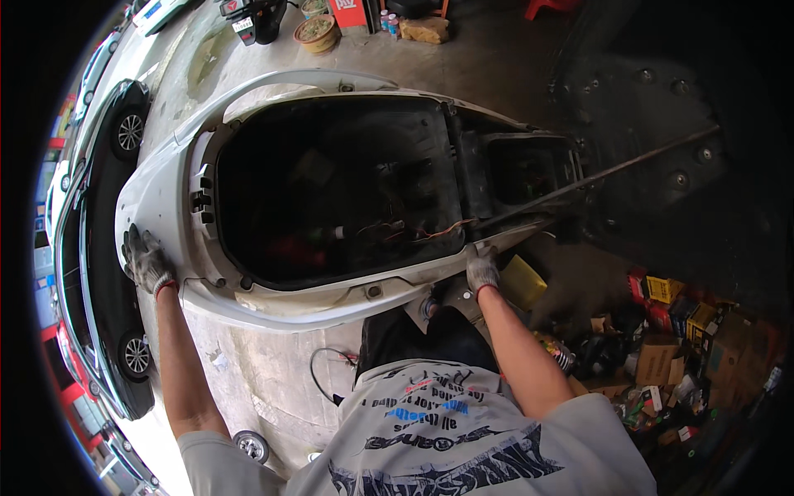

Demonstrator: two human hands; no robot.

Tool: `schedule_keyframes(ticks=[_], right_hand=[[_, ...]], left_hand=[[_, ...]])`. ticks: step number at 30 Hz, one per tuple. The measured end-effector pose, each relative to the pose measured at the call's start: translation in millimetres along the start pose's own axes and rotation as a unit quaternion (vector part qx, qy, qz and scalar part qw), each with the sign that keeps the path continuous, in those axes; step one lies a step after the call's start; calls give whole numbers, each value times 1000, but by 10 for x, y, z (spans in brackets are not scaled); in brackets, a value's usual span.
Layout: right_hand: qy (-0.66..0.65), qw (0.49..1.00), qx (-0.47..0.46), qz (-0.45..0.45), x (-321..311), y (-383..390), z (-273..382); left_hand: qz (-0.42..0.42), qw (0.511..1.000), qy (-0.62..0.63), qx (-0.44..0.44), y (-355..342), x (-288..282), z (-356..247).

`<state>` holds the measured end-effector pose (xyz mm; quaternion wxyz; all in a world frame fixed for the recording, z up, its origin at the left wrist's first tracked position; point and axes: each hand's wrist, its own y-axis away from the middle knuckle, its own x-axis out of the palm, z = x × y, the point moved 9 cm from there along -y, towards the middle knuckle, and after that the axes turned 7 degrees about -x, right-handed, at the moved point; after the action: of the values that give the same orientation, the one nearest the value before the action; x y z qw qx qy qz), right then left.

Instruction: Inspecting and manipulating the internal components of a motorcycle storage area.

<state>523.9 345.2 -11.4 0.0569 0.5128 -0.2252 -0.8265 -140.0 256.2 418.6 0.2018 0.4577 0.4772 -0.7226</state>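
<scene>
Bodywork (153, 194) of a scooter, long, white and rounded, stretched out in front of both hands. The left hand (149, 262), in a grey knitted work glove (155, 273) with darkened fingers, lay palm down and spread on its broad white end. Well apart from it, the right hand (481, 269), gloved alike, rested bent at the near edge; its fingertips were hidden, so how firmly it held could not be told. Between and beyond the hands opened a deep black storage tub (273, 140), with thin orange wires (447, 229) just past the right hand. A smaller rectangular black bin (529, 157) sat beyond that hand, to its right. Just right of the right hand was a flat yellow sheet (523, 283), and farther right, a jumbled pile of cardboard boxes and packaging (657, 360). Left of the left hand stood a shiny black car (116, 273).
</scene>
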Motion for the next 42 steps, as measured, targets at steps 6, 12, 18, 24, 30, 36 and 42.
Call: schedule_keyframes(ticks=[6, 12, 18, 24, 30, 36, 42], right_hand=[[-54, 976, 211, 23, -372, 260, 975], [6, 976, 165, -142, -343, 257, 1029], [-30, 983, 150, -102, -421, 328, 1193], [-117, 972, 181, -96, -103, -143, 394], [-410, 866, 286, 6, 294, -439, 422], [-195, 941, 274, -41, 63, -348, 263], [-117, 946, 296, -68, -402, 121, 790]], left_hand=[[-17, 999, 47, 13, 6, 89, 250], [-42, 993, 99, 39, -9, -30, 94], [-35, 992, 115, 26, -32, 141, 337], [-62, 992, 105, 39, -52, 31, 170], [-63, 993, 93, 29, -6, 16, 273], [-58, 993, 104, 26, -26, 8, 159], [-48, 993, 107, 28, -21, 120, 317]])
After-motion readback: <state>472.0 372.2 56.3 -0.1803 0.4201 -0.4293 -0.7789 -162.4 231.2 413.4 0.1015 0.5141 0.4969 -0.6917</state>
